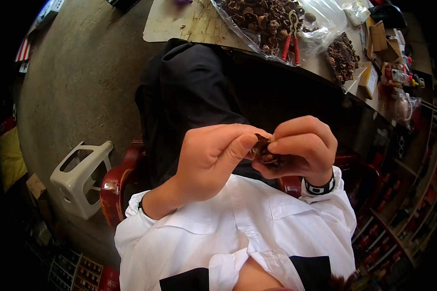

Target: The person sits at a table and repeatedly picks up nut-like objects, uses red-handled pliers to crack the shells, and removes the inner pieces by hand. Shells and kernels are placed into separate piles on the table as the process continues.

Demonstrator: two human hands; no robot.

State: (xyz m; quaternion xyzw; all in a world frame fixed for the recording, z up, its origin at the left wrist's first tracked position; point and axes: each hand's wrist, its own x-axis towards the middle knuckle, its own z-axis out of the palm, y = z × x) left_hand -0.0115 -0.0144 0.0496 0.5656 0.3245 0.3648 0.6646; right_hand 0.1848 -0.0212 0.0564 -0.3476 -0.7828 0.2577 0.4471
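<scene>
In front of my chest, both hands pinch a dark brown cracked walnut point(268, 158) between them. My left hand point(209, 154) grips one side, its thumb pressed against the forefinger at the broken edge. From the other side, the bent fingers and thumb of my right hand point(306, 148) close on the nut and partly hide it. Beyond my knees, a pile of broken walnut shells point(252, 19) lies on clear plastic on the table. A nutcracker point(291, 41) with red handles rests on that pile, apart from my hands.
The pale table point(179, 24) runs across the top. To its right lie a clear plastic bag point(327, 22), a heap of brown fragments point(342, 58) and cardboard boxes point(381, 36). A beige stool point(80, 177) stands left of my red chair point(119, 186). Shelves point(417, 208) line the right.
</scene>
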